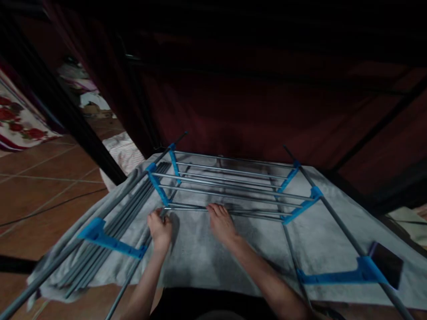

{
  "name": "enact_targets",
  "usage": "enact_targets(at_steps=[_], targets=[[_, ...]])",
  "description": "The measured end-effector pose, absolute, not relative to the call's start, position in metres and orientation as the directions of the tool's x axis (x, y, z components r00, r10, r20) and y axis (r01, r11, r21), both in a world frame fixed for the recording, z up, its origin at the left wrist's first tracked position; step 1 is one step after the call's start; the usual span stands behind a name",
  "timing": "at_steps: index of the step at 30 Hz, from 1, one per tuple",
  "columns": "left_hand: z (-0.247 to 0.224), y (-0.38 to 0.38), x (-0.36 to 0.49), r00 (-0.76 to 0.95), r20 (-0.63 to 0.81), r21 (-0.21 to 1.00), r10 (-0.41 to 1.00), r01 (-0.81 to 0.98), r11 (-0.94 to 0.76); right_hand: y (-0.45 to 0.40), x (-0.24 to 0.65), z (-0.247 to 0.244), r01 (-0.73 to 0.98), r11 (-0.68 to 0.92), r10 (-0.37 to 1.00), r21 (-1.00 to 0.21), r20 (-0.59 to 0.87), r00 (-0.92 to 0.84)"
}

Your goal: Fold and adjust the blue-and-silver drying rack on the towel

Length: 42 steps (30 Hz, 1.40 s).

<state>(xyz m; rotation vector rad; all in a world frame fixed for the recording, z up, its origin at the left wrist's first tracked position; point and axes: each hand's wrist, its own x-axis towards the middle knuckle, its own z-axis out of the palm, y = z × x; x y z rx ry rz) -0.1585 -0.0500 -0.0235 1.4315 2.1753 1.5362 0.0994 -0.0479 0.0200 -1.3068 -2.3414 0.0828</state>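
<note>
A rack of grey metal tubes with blue plastic brackets lies on a pale cloth. Thin metal rods span the gap between the left bracket and the right bracket. My right hand is closed over the nearest metal rod, its fingers curled on top. My left hand is closed at that rod's left end, just under the left bracket, beside the slanting side tube; its fingertips are partly hidden. Nearer me are another left bracket and right bracket, with no rods between them.
Several loose grey tubes lie bundled on the cloth at the left. A dark, flat, phone-like object rests at the right, by the near bracket. A dark red curtain hangs behind, next to a dark post. Tiled floor shows at left.
</note>
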Motion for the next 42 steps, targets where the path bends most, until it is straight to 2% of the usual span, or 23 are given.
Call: enact_targets(at_steps=[3,6,10,14,20,24,33,42], targets=[[-0.025,-0.032,-0.176,-0.576,0.339,0.827,0.744,0.559,0.056,-0.026,0.054,0.023,0.784,0.597,0.801,-0.170,0.187,-0.569],[-0.031,-0.015,-0.178,-0.565,0.277,0.873,0.777,0.485,0.042,-0.009,0.021,0.023,0.782,0.618,0.786,-0.086,0.061,-0.615],[-0.041,-0.003,-0.186,-0.561,0.217,0.927,0.799,0.374,0.010,0.005,0.001,0.026,0.786,0.618,0.786,0.007,0.006,-0.618],[-0.046,0.004,-0.194,-0.583,0.192,0.970,0.789,0.236,-0.062,0.009,0.002,0.034,0.782,0.623,0.782,0.031,-0.009,-0.623],[-0.036,0.017,-0.189,-0.512,0.195,0.966,0.836,-0.048,-0.255,0.008,0.008,0.056,0.777,0.629,0.776,-0.017,-0.058,-0.629],[-0.035,0.024,-0.187,-0.495,0.158,0.937,0.854,-0.197,-0.288,0.010,0.007,0.068,0.787,0.616,0.783,-0.044,-0.077,-0.617],[-0.047,0.033,-0.185,-0.481,0.086,0.868,0.872,-0.394,-0.303,0.011,0.005,0.076,0.794,0.601,0.787,-0.091,-0.104,-0.607],[-0.054,0.025,-0.184,-0.502,0.014,0.853,0.865,-0.446,-0.273,0.016,-0.043,0.083,0.738,0.642,0.746,-0.205,-0.054,-0.664]])
